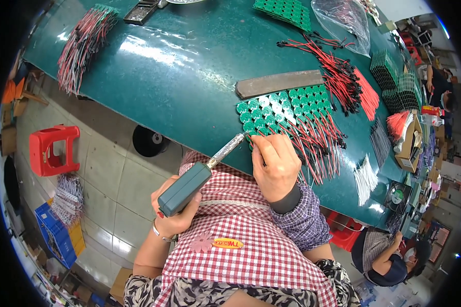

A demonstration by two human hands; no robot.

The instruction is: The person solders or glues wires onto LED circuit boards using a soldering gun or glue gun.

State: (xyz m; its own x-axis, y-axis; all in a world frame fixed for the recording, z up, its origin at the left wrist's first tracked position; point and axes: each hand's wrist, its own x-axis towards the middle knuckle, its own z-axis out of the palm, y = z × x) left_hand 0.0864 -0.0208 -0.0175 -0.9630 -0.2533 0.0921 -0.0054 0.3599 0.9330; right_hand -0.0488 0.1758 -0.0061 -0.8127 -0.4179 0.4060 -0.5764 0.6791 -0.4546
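My left hand is wrapped around a dark green soldering gun. Its metal barrel slants up and right, with the tip at the lower left corner of a panel of round green circuit boards. Right beside that tip, my right hand pinches what looks like a thin wire; the fingers hide most of it. Red, black and white wires run from the panel's near edge toward me, partly behind my right hand. A flat dark bar lies along the panel's far edge.
Bundles of red wires and white wires lie to the right, near stacked green boards. Another wire bundle rests at the far left. Beyond the table's near edge stand a red stool and a black bin.
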